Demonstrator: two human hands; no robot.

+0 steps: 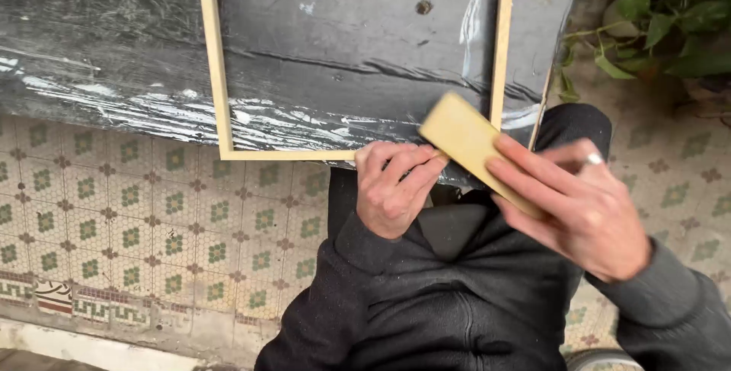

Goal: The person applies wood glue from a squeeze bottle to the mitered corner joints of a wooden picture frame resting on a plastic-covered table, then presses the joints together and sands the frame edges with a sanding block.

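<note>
A light wooden frame (215,74) lies flat on a dark board wrapped in clear plastic film (106,59). My left hand (392,188) is curled at the frame's near bottom edge, its fingers pressing on the wood. My right hand (582,207) holds a flat pale wooden block (468,139), tilted, with its far end over the frame's lower right corner. A ring sits on one finger of the right hand.
The floor below is tiled in a cream and green flower pattern (152,219), with a patterned border (91,302) near the bottom left. A leafy green plant (670,20) stands at the top right. My dark trousers and sleeves fill the lower middle.
</note>
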